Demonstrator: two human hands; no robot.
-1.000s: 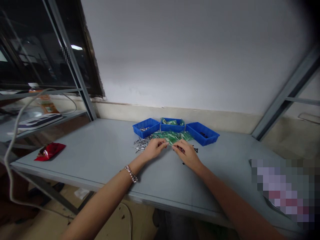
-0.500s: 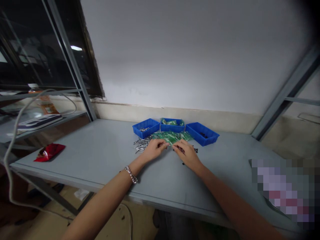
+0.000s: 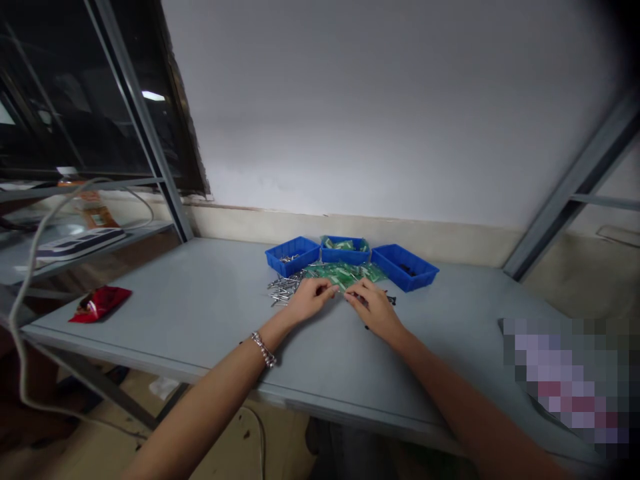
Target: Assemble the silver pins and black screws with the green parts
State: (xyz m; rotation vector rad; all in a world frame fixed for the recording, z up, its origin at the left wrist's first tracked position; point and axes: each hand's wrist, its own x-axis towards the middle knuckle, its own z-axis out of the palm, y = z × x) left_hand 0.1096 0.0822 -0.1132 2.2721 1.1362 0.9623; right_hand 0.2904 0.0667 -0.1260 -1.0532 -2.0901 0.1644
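Note:
My left hand (image 3: 310, 299) and my right hand (image 3: 375, 308) face each other over the grey table, their fingertips pinched close together. Whatever lies between the fingers is too small to make out. A heap of thin silvery metal pins (image 3: 283, 291) lies beside my left hand. Just beyond both hands are clear-and-green plastic packets (image 3: 345, 273), partly covered by my fingers. Small black pieces (image 3: 392, 301) show past my right hand, which hides some of them.
Along the back stand a blue bin (image 3: 283, 268) with metal pins, a blue bin (image 3: 345, 256) with green packets and a blue bin (image 3: 410, 281) with dark pieces. A red wrapper (image 3: 101, 304) lies left. A power strip (image 3: 80, 245) and bottle (image 3: 97, 212) occupy the side shelf.
Both hands stay in nearly the same place, with only a slight shift at the fingertips. Bins, pins and packets have not moved.

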